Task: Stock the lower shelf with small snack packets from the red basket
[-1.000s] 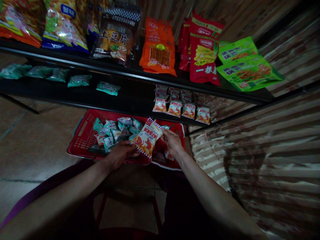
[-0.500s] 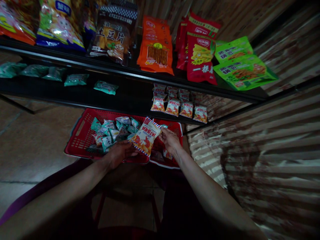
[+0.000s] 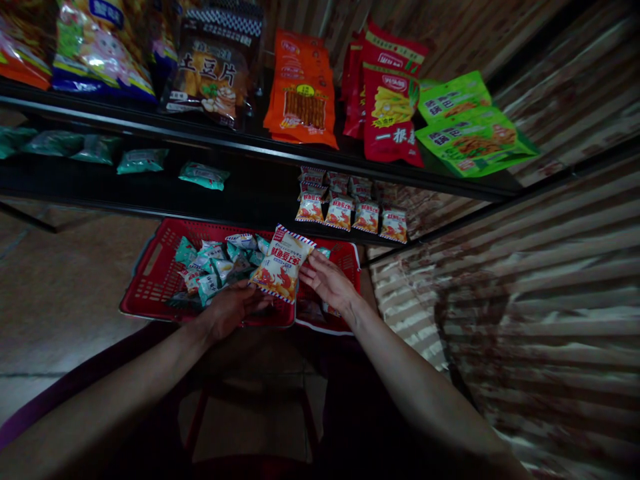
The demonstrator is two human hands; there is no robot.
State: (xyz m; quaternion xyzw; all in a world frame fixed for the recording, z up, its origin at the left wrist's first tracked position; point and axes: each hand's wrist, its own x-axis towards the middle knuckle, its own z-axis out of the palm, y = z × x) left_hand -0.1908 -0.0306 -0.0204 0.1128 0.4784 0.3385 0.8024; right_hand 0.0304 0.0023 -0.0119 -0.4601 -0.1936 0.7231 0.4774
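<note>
So that its printed front is left uncovered, perhaps, the snack packet (image 3: 281,265) is grasped near its lower edge by the left hand (image 3: 230,312), above the red baskets (image 3: 146,280); whether it is also gripped by the right hand's (image 3: 331,285) fingers cannot be told. It is pale, puffed and stripe-edged.

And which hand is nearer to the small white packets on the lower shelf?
Right. The right hand is just below the white packets; the left hand is farther, down to their left.

The snack bag (image 3: 281,265) looks glossy, the red baskets (image 3: 134,292) smooth plastic.
</note>
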